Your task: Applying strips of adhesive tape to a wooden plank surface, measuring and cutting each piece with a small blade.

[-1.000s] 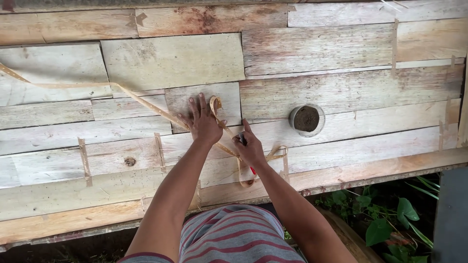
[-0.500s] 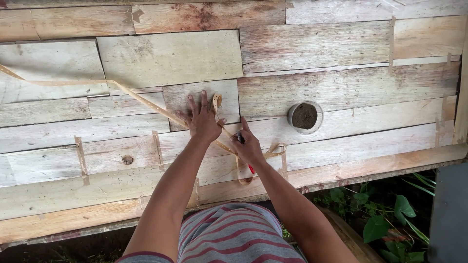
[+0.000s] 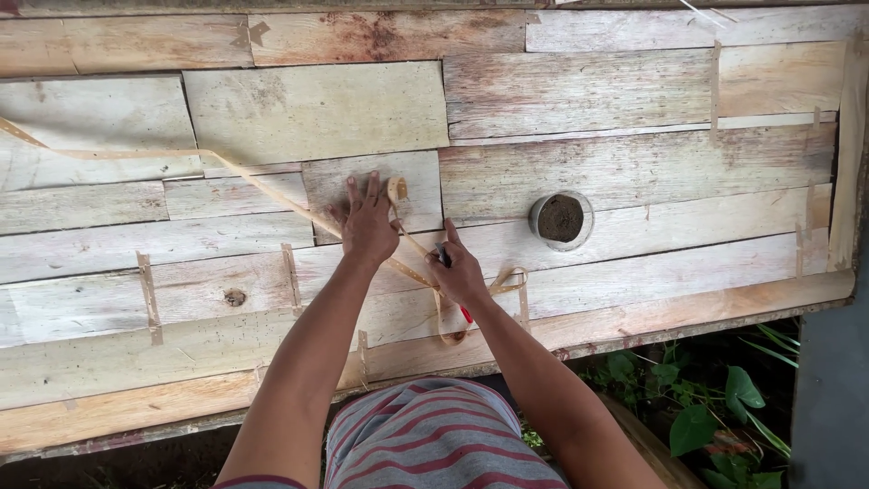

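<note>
The left hand (image 3: 367, 222) stays pressed flat, fingers spread, on the long thin tan strip of bamboo-like material (image 3: 258, 186) that trails off leftward across the pale patched wooden plank tabletop (image 3: 634, 163), barely shifted since a second ago. Just to its right, the right hand (image 3: 459, 274) remains closed around a small red-handled tool (image 3: 466, 314) set against the strip. A round grey cup of dark powder (image 3: 561, 219) sits further right, untouched.

- counter (image 3: 579, 91): rough, pale, stained wood planks, matt
- strip (image 3: 262, 186): thin tan wood-like band, smooth
- tool (image 3: 466, 314): glossy red plastic handle
- shirt (image 3: 434, 444): striped cloth
</note>
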